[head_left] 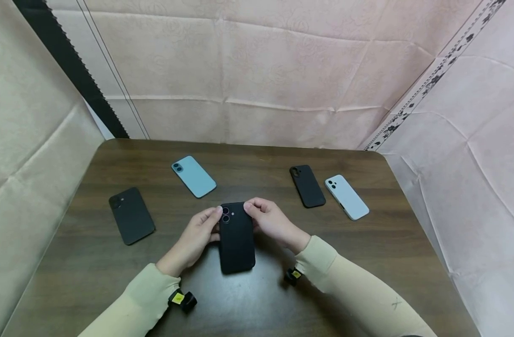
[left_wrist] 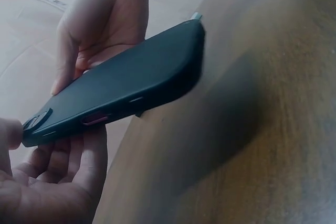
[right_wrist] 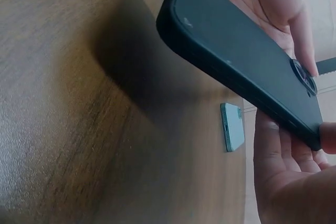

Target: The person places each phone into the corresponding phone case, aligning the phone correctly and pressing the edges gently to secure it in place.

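Note:
A phone in a black case [head_left: 237, 241] is held just above the table, its back and twin camera lenses facing up. My left hand [head_left: 196, 238] pinches its upper left corner, thumb on top and fingers beneath. At the upper right corner my right hand [head_left: 278, 225] grips it the same way. The left wrist view shows the case's side [left_wrist: 131, 85] with a cutout along its edge and a shadow below. From the right wrist, the lower end of the black case [right_wrist: 210, 24] appears raised off the wood.
Left on the brown table [head_left: 168, 271] lies a dark phone [head_left: 132, 216]. A light blue phone [head_left: 193, 176] rests behind my left hand. At the back right are a black phone case [head_left: 307, 186] and a white phone [head_left: 347, 197]. Pale cloth [head_left: 278, 70] hangs around the table.

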Demonstrator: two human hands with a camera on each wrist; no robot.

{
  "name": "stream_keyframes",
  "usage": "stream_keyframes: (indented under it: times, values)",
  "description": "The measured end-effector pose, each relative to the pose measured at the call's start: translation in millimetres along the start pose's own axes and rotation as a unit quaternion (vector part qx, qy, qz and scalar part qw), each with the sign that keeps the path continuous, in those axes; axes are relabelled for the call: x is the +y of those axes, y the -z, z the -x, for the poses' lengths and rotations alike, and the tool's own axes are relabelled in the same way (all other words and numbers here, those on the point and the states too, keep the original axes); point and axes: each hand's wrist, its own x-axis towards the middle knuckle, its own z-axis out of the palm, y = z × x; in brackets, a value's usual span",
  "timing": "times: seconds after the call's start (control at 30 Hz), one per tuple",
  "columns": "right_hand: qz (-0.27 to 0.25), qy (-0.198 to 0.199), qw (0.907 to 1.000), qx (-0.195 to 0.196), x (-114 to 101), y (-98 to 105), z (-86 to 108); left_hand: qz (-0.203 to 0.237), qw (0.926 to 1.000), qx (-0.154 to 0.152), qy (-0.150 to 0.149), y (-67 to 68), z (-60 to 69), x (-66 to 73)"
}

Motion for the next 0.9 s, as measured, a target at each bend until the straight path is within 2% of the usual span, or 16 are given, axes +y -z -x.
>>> stream_keyframes:
  times: [0.17,0.37,0.5,0.63,0.8,0.9]
  values:
    - [0.026,0.016,0.9994,-0.015,0.3,-2.0,2.1,-0.011,0.9999,0.001,-0.005,0.8,0.7,-0.1]
    - [0.033,0.013,0.9991,-0.024,-1.2,-1.8,3.6,-0.030,0.9992,0.003,-0.029,1.0,0.6,-2.7]
    - [0.036,0.011,0.9989,-0.027,-4.3,-1.8,4.5,-0.030,0.9991,0.006,-0.030,1.3,0.6,-3.2]
    - [0.031,0.005,0.9993,-0.023,-4.5,-1.4,4.4,-0.025,0.9995,0.009,-0.019,0.4,1.2,-2.0]
    - [0.008,-0.003,0.9999,0.009,-2.1,0.9,3.2,-0.019,0.9998,0.003,0.004,-0.3,0.8,-3.5]
    - [-0.018,-0.004,0.9991,0.037,-1.5,4.1,1.9,-0.045,0.9988,-0.005,0.021,-0.3,0.6,-7.0]
